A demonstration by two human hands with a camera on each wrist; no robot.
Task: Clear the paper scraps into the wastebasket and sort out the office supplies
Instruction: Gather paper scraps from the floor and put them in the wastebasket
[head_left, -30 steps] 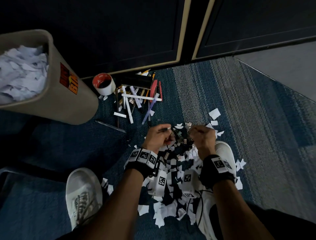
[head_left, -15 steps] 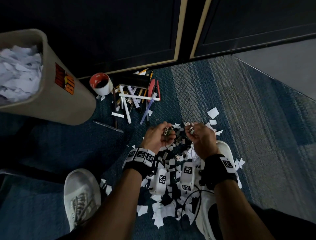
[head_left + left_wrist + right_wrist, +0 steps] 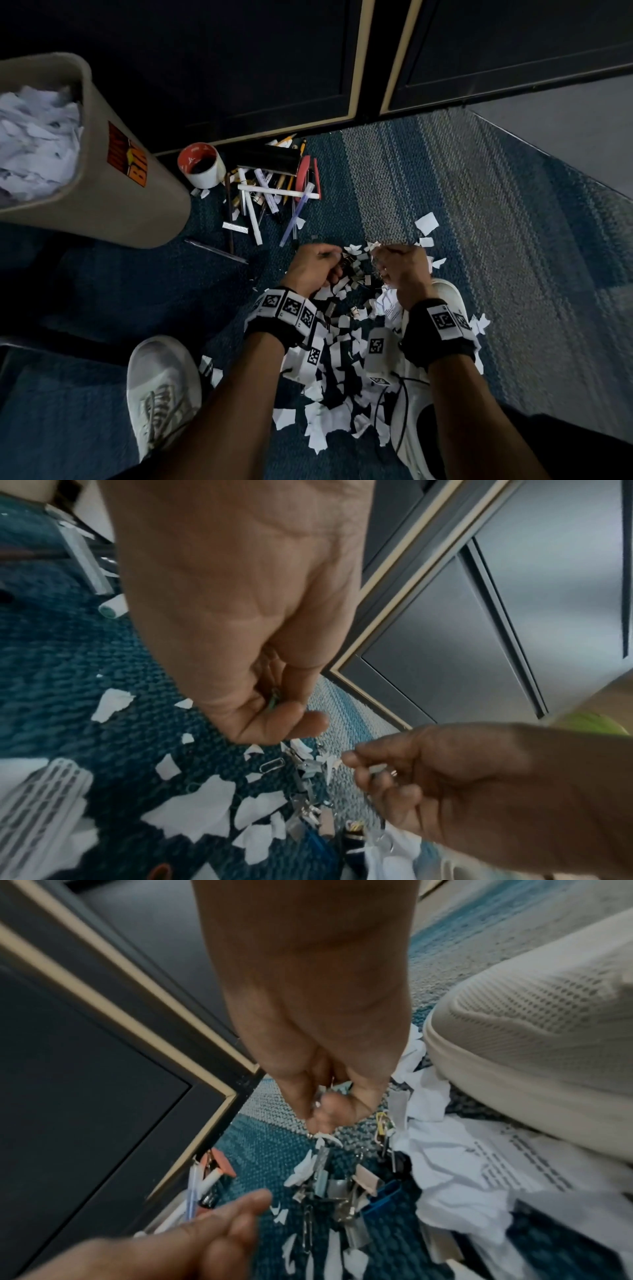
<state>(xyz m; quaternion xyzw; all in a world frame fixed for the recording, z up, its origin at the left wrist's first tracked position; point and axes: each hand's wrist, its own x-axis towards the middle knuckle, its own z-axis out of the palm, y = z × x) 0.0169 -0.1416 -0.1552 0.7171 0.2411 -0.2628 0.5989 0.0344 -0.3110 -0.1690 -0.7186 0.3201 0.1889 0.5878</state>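
While both hands' fingers point(image 3: 291, 718) pinch small clips, the white pen point(image 3: 278, 192) lies crosswise.

Blue carpet point(image 3: 428, 164) w/ a paler grey woven strip running thru it, darker teal either side. Dark cabinet doors point(image 3: 239, 58) along the far edge, tan trim round each panel, black gap btwn the two. Plain grey floor point(image 3: 561, 133) far right, beyond the carpet edge. White mesh sneaker point(image 3: 161, 387) w/ laces at lower left; 2nd white sneaker point(image 3: 448, 298) to the right, toe pointing twd the cabinets, mostly hidden. Black wristbands point(image 3: 435, 332) w/ square b&w code tags on both wrists; thin black cable loops below the right one
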